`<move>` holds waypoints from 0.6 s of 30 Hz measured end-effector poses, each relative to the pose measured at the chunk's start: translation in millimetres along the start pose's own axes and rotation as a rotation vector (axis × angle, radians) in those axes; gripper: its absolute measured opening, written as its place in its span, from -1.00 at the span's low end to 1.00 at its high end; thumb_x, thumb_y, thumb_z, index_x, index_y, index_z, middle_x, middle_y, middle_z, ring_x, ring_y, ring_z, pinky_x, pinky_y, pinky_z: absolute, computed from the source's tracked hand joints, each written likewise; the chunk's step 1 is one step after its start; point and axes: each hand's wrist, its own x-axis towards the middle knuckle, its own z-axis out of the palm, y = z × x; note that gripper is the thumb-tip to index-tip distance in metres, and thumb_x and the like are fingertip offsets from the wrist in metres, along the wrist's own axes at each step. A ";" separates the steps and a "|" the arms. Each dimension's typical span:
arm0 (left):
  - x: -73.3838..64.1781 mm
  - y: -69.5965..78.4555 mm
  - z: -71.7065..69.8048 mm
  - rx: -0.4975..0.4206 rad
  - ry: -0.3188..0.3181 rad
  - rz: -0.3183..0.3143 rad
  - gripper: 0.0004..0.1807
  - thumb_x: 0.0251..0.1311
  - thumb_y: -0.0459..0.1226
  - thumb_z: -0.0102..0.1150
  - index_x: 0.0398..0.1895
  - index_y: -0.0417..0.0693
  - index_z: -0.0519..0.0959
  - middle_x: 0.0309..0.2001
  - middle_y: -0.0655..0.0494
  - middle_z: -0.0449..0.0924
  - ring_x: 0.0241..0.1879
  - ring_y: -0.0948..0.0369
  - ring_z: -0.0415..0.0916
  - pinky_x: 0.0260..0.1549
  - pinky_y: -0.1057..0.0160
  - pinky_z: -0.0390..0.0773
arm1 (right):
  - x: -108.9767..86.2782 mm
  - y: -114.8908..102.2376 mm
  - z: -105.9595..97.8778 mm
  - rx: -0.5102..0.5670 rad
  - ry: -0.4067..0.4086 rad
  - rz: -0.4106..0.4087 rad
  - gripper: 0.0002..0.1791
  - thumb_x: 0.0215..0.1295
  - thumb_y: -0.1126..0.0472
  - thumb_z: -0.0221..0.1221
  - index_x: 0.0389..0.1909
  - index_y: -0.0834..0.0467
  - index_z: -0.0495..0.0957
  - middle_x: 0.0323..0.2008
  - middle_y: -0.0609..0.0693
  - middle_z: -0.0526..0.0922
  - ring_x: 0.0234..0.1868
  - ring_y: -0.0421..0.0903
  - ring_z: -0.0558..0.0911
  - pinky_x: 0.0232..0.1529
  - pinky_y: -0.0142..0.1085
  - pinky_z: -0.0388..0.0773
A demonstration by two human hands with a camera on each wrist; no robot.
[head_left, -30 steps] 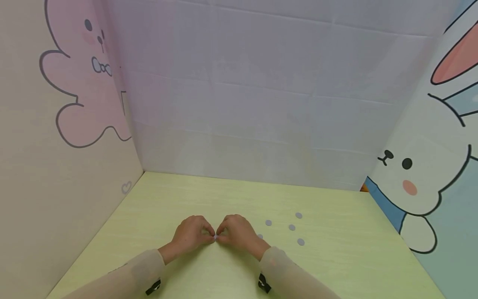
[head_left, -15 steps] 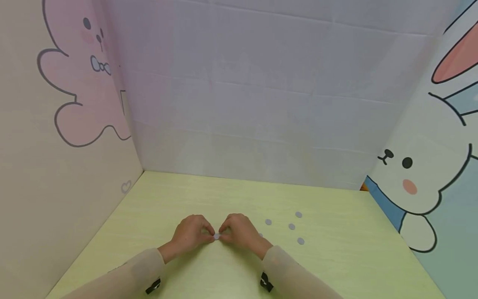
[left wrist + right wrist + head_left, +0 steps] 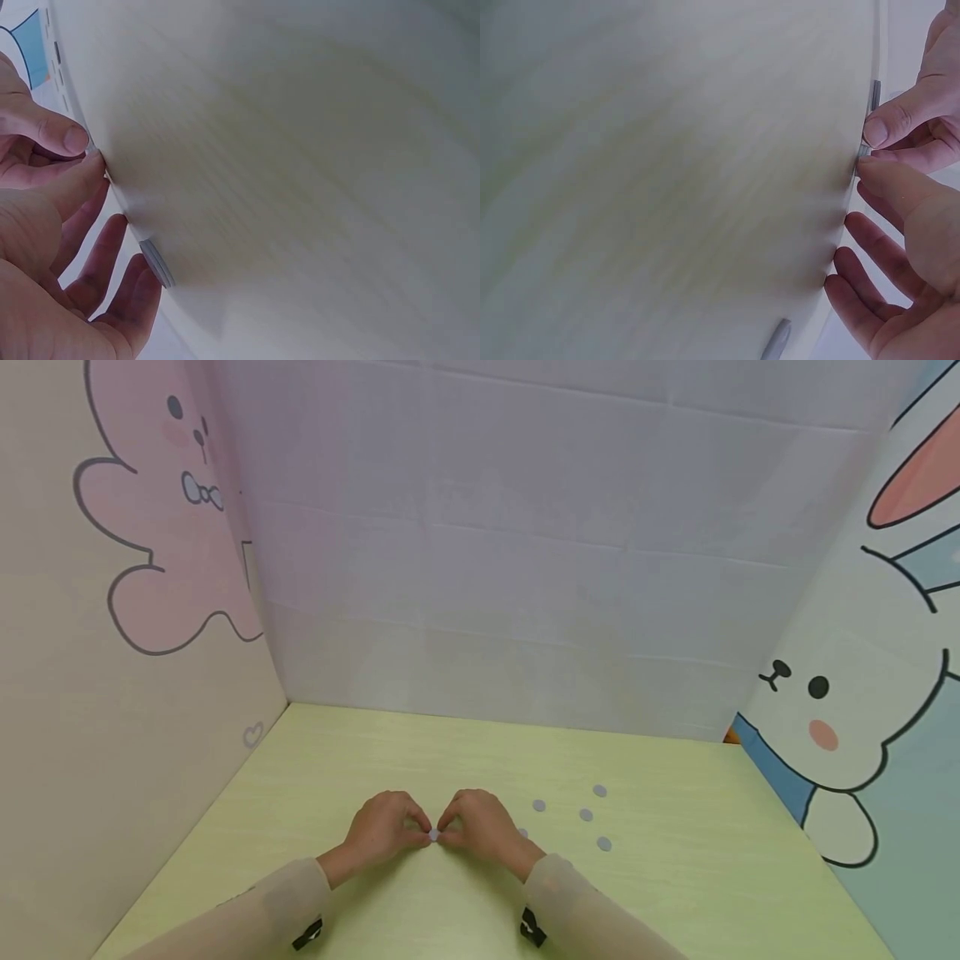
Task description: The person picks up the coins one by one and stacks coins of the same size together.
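In the head view, a small round grey disc (image 3: 434, 835) sits between the fingertips of both hands, close over the table. My left hand (image 3: 384, 829) pinches it from the left with thumb and forefinger. From the right, my right hand (image 3: 480, 829) pinches it in the same way. In the right wrist view the disc (image 3: 861, 155) shows edge-on between the thumbs. A short stack of grey discs (image 3: 156, 264) stands beside the outer fingers of my left hand in the left wrist view; that hand hides it from the head camera.
Several more grey discs lie on the pale yellow table (image 3: 675, 893) to the right, among them a far disc (image 3: 600, 791), a near disc (image 3: 604, 843) and one partly hidden disc (image 3: 522, 833) behind my right hand. A white sheet (image 3: 480, 568) closes the back; printed panels stand at both sides.
My right fingertips drew slightly away to the right, showing more of the disc, then came back a little towards the left hand. The left hand and the loose discs have stayed put.
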 end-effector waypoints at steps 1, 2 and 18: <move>-0.1 0.0 0.0 -0.002 -0.001 0.000 -0.85 -0.05 -0.22 0.72 -0.49 0.18 0.84 -0.33 0.33 0.72 -0.20 0.20 0.63 -0.22 0.08 0.65 | -0.2 -0.2 0.2 -0.001 0.002 -0.001 -0.94 0.24 0.15 0.54 -0.35 0.04 0.88 -0.30 -0.17 0.82 -0.17 -0.16 0.72 -0.05 -0.33 0.62; -0.2 0.0 0.0 -0.004 -0.002 -0.002 -0.85 -0.05 -0.22 0.72 -0.49 0.18 0.84 -0.33 0.33 0.72 -0.20 0.20 0.64 -0.21 0.07 0.65 | -0.4 -0.3 0.5 -0.004 0.003 0.000 -0.94 0.24 0.14 0.54 -0.35 0.04 0.88 -0.30 -0.17 0.82 -0.17 -0.17 0.72 -0.05 -0.33 0.62; -0.1 -0.5 -0.1 -0.016 -0.013 -0.008 -0.86 -0.04 -0.21 0.72 -0.49 0.18 0.85 -0.33 0.34 0.73 -0.20 0.21 0.63 -0.20 0.05 0.65 | 0.3 0.3 4.0 -0.023 0.013 0.020 -0.95 0.22 0.12 0.55 -0.36 -0.01 0.89 -0.29 -0.20 0.80 -0.17 -0.24 0.69 -0.03 -0.32 0.62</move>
